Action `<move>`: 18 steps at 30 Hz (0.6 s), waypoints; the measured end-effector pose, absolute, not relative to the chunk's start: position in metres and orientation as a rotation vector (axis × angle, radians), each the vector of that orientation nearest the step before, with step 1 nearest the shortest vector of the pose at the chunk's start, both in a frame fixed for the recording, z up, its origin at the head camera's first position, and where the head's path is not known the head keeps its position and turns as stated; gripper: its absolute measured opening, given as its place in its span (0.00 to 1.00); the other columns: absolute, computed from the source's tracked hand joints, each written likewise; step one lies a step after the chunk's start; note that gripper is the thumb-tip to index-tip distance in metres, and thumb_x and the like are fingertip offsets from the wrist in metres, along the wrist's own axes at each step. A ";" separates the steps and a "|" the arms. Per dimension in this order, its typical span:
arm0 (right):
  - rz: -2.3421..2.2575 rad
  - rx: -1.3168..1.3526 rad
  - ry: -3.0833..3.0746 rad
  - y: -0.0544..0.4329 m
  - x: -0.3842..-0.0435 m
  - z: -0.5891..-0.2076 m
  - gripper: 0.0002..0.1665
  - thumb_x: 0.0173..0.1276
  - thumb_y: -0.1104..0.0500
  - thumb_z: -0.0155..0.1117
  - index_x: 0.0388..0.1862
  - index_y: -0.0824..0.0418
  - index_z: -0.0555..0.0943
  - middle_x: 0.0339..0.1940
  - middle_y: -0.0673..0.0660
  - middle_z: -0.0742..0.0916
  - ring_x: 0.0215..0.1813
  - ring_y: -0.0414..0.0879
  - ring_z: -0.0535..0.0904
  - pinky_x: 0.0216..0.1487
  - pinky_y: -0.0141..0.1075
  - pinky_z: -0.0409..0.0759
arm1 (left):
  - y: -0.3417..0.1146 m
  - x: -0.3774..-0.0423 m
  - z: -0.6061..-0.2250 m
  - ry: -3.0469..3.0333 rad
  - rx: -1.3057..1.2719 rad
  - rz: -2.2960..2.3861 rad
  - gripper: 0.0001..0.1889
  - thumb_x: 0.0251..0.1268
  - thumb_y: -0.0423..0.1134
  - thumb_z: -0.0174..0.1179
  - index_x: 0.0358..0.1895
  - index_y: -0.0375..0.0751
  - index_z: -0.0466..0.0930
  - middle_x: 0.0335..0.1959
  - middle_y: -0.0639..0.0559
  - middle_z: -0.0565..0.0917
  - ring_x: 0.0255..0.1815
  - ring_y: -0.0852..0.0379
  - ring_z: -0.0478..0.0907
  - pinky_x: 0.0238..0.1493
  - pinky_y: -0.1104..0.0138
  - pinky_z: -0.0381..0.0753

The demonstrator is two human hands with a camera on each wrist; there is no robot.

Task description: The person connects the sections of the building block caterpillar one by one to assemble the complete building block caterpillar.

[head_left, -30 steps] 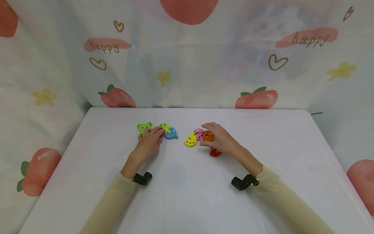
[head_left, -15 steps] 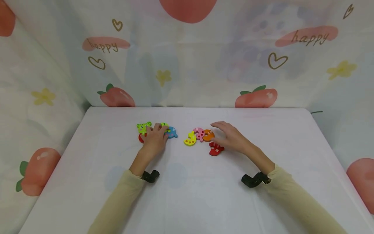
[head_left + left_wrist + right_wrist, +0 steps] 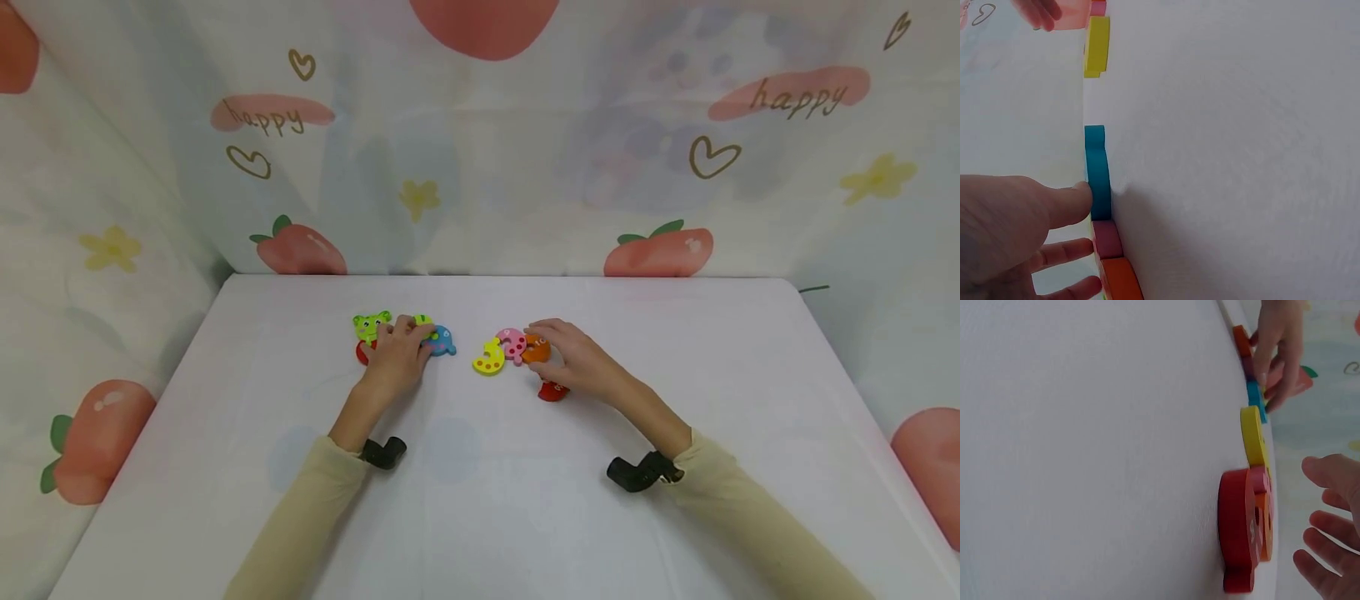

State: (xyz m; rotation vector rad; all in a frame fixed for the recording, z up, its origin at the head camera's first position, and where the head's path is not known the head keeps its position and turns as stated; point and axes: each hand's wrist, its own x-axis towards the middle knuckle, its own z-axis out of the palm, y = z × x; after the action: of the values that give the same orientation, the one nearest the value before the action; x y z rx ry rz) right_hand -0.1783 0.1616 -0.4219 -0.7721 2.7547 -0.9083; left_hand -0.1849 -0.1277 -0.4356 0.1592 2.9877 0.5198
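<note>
On the white table, my left hand (image 3: 393,358) lies over a joined row of flat, brightly coloured puzzle pieces. A green animal-head piece (image 3: 367,322), a red piece (image 3: 362,353), a striped green piece (image 3: 422,319) and a blue piece (image 3: 444,340) show around it; a pink piece (image 3: 1107,239) appears in the left wrist view. There the thumb touches the blue piece's edge, other fingers spread along the row. My right hand (image 3: 581,360), fingers apart, hovers over an orange piece (image 3: 536,348) joined to a spotted pink piece (image 3: 512,343) and a yellow piece (image 3: 489,358). A separate red piece (image 3: 552,392) is partly hidden beneath it.
A gap of white tabletop (image 3: 450,517) separates the two groups of pieces. Behind the table hangs a printed curtain (image 3: 495,192) with fruit, hearts and lettering. Black wrist mounts (image 3: 637,473) sit at the cuffs.
My left hand has shifted right along its row, uncovering the left red piece. The right hand drew back right, then returned left over the orange piece. The pieces stay about where they were.
</note>
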 end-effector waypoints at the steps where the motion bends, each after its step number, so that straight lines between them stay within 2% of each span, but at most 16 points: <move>1: -0.895 -0.778 2.750 0.156 -0.177 -0.421 0.33 0.65 0.57 0.66 0.68 0.63 0.71 0.68 0.63 0.74 0.69 0.59 0.68 0.63 0.54 0.76 | -0.128 -0.185 -0.436 2.992 0.168 0.517 0.21 0.72 0.45 0.55 0.66 0.54 0.71 0.65 0.42 0.68 0.66 0.36 0.59 0.59 0.27 0.61; 9: -0.768 -0.781 2.776 0.112 -0.175 -0.424 0.31 0.65 0.55 0.66 0.66 0.63 0.73 0.67 0.59 0.75 0.69 0.56 0.70 0.68 0.50 0.72 | -0.136 -0.189 -0.435 2.994 0.259 0.532 0.20 0.71 0.46 0.56 0.65 0.53 0.73 0.63 0.42 0.69 0.63 0.36 0.61 0.56 0.33 0.67; 18: -0.643 -0.752 2.816 0.086 -0.175 -0.435 0.17 0.65 0.59 0.68 0.49 0.68 0.83 0.59 0.59 0.80 0.60 0.51 0.75 0.61 0.40 0.79 | -0.144 -0.194 -0.435 2.974 0.374 0.535 0.20 0.71 0.43 0.56 0.64 0.52 0.74 0.63 0.43 0.71 0.62 0.37 0.62 0.53 0.40 0.71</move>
State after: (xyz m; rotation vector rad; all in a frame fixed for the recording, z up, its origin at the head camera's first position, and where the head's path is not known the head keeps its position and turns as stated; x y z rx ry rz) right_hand -0.1752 0.0862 -0.4345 -0.7519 2.8161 -0.6431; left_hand -0.1935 -0.1436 -0.4345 0.3741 2.9740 0.5352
